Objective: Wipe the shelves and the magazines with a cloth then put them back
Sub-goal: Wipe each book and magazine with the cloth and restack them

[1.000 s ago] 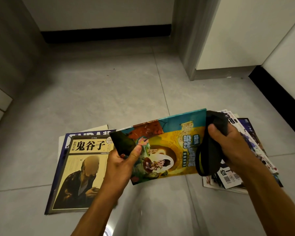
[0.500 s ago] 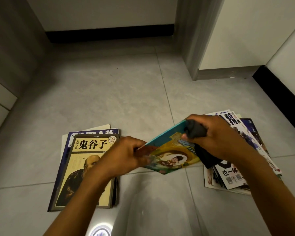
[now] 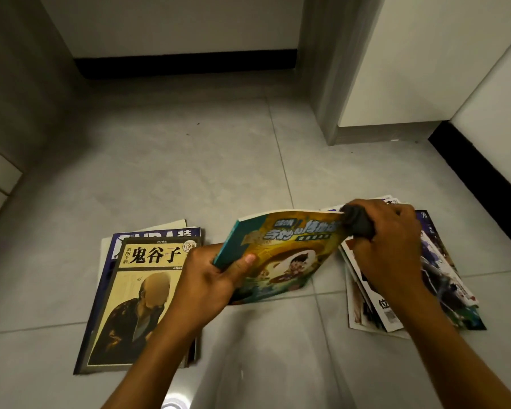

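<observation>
Two piles flank you on the floor (image 3: pixel 189 178); wiped-looking stack (image 3: pixel 136 293) lies left, unwiped heap (image 3: pixel 443 278) right under your right forearm. Your left hand (image 3: pixel 207 281) grips the colourful magazine (image 3: pixel 281 255) at its lower-left spine corner, thumb on the cover; your right hand (image 3: pixel 390 246) is closed round the dark cloth (image 3: pixel 357 224), pressing it at the top-right corner; magazine held off the floor between both hands, long axis running left-low to right-high. Left stack sits nearer your left hand, so set-down likely goes that way. Versus half a second ago: cover now faces you more fully, tilted up; cloth has moved to the far corner.
</observation>
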### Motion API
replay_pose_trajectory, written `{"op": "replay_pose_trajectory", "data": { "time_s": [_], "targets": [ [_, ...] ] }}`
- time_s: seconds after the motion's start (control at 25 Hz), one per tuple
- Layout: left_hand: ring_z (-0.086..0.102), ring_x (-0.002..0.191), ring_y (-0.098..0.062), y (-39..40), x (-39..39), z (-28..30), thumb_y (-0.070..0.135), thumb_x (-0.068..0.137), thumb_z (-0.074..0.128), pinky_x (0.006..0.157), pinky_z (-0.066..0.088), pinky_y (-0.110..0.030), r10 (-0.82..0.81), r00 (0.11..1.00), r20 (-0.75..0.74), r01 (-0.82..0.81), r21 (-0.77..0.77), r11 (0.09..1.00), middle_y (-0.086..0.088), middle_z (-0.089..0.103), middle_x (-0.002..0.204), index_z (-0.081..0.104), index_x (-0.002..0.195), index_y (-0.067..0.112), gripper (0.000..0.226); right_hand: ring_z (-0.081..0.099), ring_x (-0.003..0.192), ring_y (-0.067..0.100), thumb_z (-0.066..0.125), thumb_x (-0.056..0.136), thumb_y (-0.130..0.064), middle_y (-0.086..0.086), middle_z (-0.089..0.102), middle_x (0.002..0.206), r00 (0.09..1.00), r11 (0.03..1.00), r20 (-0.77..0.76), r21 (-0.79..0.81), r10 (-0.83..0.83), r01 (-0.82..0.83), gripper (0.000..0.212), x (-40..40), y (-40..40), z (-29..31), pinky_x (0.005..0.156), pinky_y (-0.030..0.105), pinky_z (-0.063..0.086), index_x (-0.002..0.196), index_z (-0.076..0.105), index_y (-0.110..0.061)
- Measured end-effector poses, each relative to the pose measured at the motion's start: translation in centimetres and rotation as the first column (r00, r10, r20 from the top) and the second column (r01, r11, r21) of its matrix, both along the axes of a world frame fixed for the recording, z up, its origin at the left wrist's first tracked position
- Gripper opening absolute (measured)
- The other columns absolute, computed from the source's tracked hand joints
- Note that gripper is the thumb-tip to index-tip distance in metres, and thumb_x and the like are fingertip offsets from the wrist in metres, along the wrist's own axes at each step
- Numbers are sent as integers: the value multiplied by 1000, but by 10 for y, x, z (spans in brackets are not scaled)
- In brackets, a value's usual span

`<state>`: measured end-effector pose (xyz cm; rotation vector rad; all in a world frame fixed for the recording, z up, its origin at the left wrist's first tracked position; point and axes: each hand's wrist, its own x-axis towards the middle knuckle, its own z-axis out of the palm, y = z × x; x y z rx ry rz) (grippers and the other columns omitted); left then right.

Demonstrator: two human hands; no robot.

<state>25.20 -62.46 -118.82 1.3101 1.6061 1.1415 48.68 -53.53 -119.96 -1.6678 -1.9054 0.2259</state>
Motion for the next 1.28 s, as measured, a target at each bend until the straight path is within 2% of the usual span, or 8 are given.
{"op": "replay_pose_trajectory", "data": {
  "time_s": [0.28, 0.48, 0.56, 0.64, 0.72, 0.92, 1.16, 1.28],
  "targets": [
    [69, 69, -5, 0, 15, -16, 35, 82, 62, 58, 52, -15, -70, 995, 68, 66, 64, 996, 15, 71, 72, 64, 75, 28, 10, 48, 102, 20, 54, 76, -23, -3, 67, 102, 937, 914, -90, 267, 339, -305, 35, -84, -40, 30, 81, 32, 37, 109, 65, -16],
    [63, 62, 11, -9, -1, -7, 17, 84, 66, 49, 47, -9, 132, 991, 38, -131, -27, 991, 27, 65, 58, 58, 72, 30, 20, 54, 89, 26, 61, 81, -11, 11, 67, 89, 980, 982, 163, -170, 115, -87, 17, 20, 21, -22, 79, 40, 44, 98, 65, -12],
    [66, 62, 6, -6, -2, -12, 12, 85, 67, 48, 48, -11, 391, 890, 236, -368, -138, 920, 24, 64, 53, 56, 75, 26, 20, 60, 78, 33, 57, 86, -2, 16, 67, 85, 998, 910, -33, -415, -44, 26, 17, 43, 26, -30, 75, 43, 51, 99, 65, -10],
    [71, 83, -17, 7, -6, -20, 10, 85, 66, 69, 58, -33, 529, 610, 590, -437, -306, 846, 9, 74, 76, 64, 88, 20, 11, 61, 72, 33, 53, 80, 4, 18, 64, 85, 747, 765, -529, -643, -402, -43, 31, 35, 11, -38, 63, 36, 50, 108, 63, -6],
    [69, 90, -28, 20, -6, -24, 9, 85, 66, 81, 57, -46, 534, 488, 691, -398, -369, 840, -4, 74, 95, 67, 97, 16, 14, 61, 66, 29, 58, 74, -4, 17, 62, 81, 323, 588, -685, -728, -653, -353, 41, 8, -28, -45, 57, 33, 50, 115, 59, -1],
    [72, 81, -22, 27, 4, -31, 11, 86, 67, 76, 59, -42, 467, 781, 413, -343, -341, 875, -2, 75, 91, 65, 93, 21, 12, 70, 70, 28, 64, 80, -24, 14, 72, 94, -86, 606, -671, -597, -736, -526, 33, -57, -74, -47, 56, 36, 57, 111, 64, -11],
    [40, 135, -16, 12, -9, -58, 20, 90, 63, 104, 42, -48, 336, 937, -101, -337, 2, 941, 5, 35, 151, 17, 146, 42, 75, 64, 101, 37, 68, 74, -13, 16, 67, 113, -55, 652, -683, -665, -728, -364, 49, -50, -50, -30, 82, 47, 52, 122, 59, -11],
    [10, 148, -17, 3, -19, -71, 12, 79, 55, 116, 15, -57, -79, 776, -626, 233, 168, 958, 5, 19, 159, 28, 146, 34, 75, 60, 109, 36, 54, 91, -10, 14, 65, 116, 38, 660, -720, -655, -693, -367, 36, -31, -31, -15, 91, 49, 49, 126, 54, -8]
  ]
}}
